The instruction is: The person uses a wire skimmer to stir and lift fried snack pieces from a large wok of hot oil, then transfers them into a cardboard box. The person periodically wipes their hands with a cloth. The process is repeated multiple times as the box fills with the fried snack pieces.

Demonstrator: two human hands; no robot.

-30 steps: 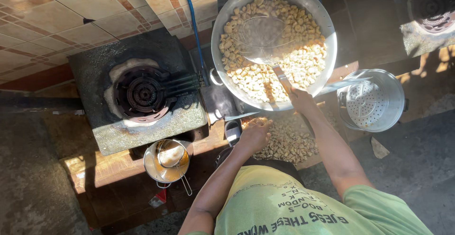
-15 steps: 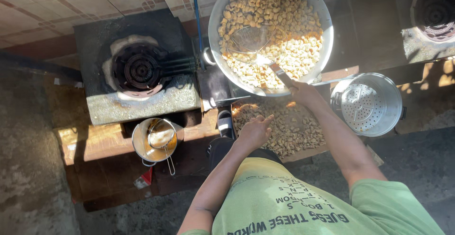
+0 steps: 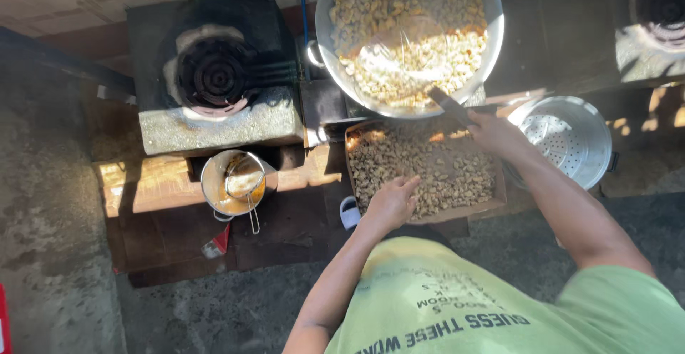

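Head view, looking straight down: your right hand (image 3: 496, 134) is closed around the dark handle of a round mesh skimmer (image 3: 403, 46), whose basket rests among pale yellow nuts in a large round metal pan (image 3: 485, 54) at the far centre. Your left hand (image 3: 391, 203) lies open, fingers spread, touching the near edge of a shallow brown cardboard tray of small tan nuts (image 3: 427, 168), which sits just near of the pan. Both hands are well apart, 1 at each side of the tray.

Right of the tray stands a round perforated metal colander (image 3: 571, 140). Left of the pan is a square stone-topped stove with a black ring burner (image 3: 214, 76), unlit as far as you can see. Near of that stove sits a small metal pot with orange liquid (image 3: 232, 183), a small wire strainer resting inside it.
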